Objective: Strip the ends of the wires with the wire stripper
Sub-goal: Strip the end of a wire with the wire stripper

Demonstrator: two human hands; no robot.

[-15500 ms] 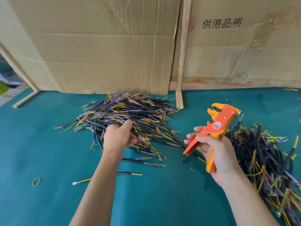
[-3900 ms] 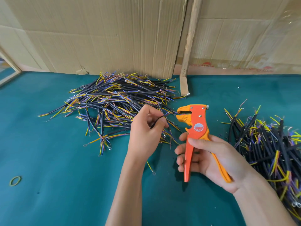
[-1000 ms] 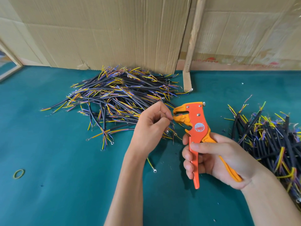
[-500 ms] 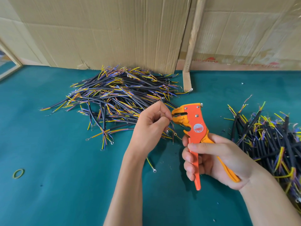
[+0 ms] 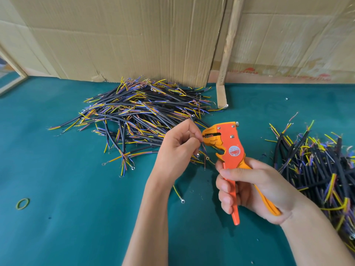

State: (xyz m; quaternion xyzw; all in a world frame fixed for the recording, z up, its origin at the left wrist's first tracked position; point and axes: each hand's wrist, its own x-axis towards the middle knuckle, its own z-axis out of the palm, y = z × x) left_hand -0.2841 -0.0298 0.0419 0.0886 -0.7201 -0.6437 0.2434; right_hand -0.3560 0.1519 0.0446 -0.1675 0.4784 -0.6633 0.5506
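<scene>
The left hand (image 5: pixel 177 148) pinches a wire (image 5: pixel 202 145) at the mouth of the orange stripper (image 5: pixel 229 148), whose handles the right hand (image 5: pixel 247 187) grips.

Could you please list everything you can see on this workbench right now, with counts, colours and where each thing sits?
Wire stripper: one, orange, held upright near the middle, its nose pointing left.
Wire: one, yellow end with a ring terminal showing below the left wrist; its other end is at the stripper's nose.
Left wire pile: one heap, black with yellow and purple ends, back centre-left.
Right wire pile: one heap, same colours, right edge.
Rubber band: one, yellow-green, front left on the table.
Table: one, teal cover.
Cardboard: flattened tan sheets along the back.
Wooden strip: one, pale, standing against the cardboard.
Left hand: pinches the wire.
Right hand: grips the stripper's handles.
</scene>
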